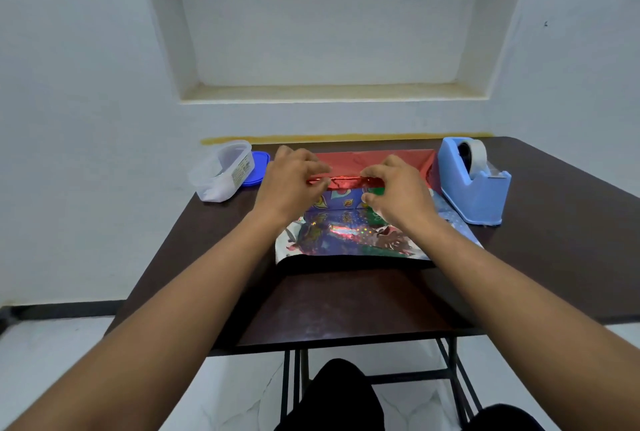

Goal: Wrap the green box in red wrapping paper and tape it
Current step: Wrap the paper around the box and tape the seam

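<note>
The box (341,200) sits in the middle of the dark table (346,302), showing a blue and green printed front face. Shiny red wrapping paper (374,158) lies under it and is drawn over its top from the far side. The paper's near part (346,240) lies flat in front of the box and mirrors it. My left hand (294,177) pinches the folded red edge at the box's top left. My right hand (394,188) pinches the same edge on the right, thumb against the front face.
A blue tape dispenser (471,181) with a roll of clear tape stands to the right of the paper. At the left back corner lies a clear plastic tub (223,170) beside its blue lid (258,169). A wall with a recessed niche rises behind the table.
</note>
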